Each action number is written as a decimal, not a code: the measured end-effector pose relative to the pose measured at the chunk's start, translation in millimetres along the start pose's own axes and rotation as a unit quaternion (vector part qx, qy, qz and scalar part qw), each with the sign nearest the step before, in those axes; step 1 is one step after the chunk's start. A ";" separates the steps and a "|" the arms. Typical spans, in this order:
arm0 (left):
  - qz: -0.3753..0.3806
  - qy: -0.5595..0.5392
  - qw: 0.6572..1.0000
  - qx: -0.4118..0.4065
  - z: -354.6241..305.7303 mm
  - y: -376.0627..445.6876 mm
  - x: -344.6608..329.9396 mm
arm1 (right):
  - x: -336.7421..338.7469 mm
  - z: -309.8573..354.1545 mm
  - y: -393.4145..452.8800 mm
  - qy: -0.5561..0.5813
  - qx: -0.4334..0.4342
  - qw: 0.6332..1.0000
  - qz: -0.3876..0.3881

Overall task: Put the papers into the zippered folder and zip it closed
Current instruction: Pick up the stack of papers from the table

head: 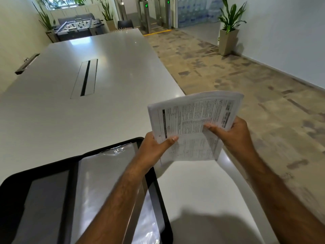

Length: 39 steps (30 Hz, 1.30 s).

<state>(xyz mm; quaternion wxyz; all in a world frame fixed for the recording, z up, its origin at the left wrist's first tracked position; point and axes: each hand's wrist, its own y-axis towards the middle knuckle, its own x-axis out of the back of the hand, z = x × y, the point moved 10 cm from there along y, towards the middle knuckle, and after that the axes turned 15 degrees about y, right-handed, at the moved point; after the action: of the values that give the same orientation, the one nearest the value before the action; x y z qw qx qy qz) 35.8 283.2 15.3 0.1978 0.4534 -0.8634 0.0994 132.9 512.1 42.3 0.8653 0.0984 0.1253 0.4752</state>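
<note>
A stack of printed papers (193, 120) is held up in the air over the table's right edge. My left hand (154, 147) grips the stack's lower left corner, thumb on top. My right hand (233, 132) grips the lower right side, thumb across the print. The black zippered folder (154, 191) lies open and flat on the table at the lower left, showing clear plastic sleeves inside. My left forearm crosses over the folder's right half. The papers are apart from the folder, above and to its right.
The long white table (70, 111) stretches away, with a dark cable slot (86, 78) in its middle. To the right is patterned floor (246, 85) and a potted plant (228, 30). A foosball table (79, 27) stands beyond the far end.
</note>
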 end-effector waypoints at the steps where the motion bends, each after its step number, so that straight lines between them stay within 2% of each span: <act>1: -0.001 -0.004 1.000 0.000 -0.3 -0.3 1.2 | -0.3 0.5 0.5 0.002 0.002 1.000 -0.002; 8: -0.047 -0.048 0.996 -0.053 -26.5 -0.1 20.0 | -1.5 41.9 3.8 0.029 0.074 0.997 -0.023; 11: -0.062 -0.037 0.996 -0.049 -19.4 2.0 23.2 | 1.6 30.2 2.4 0.030 0.043 0.998 -0.031; 15: -0.038 -0.006 0.999 -0.020 -8.4 2.9 14.6 | -0.7 5.4 0.5 0.016 -0.013 1.000 -0.022; 20: -0.046 -0.028 0.998 -0.016 -6.7 0.2 11.8 | 0.1 -7.3 -0.8 0.019 -0.028 0.999 -0.016; 24: -0.022 -0.024 0.999 0.000 3.5 -0.3 4.1 | -0.1 -26.2 -4.7 0.009 -0.059 0.998 -0.004; 31: -0.023 -0.066 0.998 -0.005 5.3 -2.4 3.0 | 2.1 -22.0 -9.4 0.005 -0.042 0.999 -0.010; 35: -0.020 -0.049 0.999 -0.011 6.8 -4.5 2.7 | 3.0 -15.0 -13.2 0.030 -0.015 0.999 -0.010; 39: -0.002 -0.043 0.999 -0.015 0.9 -5.1 0.3 | -0.7 -17.5 -12.5 0.014 -0.029 0.999 -0.004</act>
<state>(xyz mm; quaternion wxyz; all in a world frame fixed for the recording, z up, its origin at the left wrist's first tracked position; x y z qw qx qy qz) 39.7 279.8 14.6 0.1673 0.4564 -0.8714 0.0665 137.1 505.8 22.2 0.8679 0.0655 0.1242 0.4764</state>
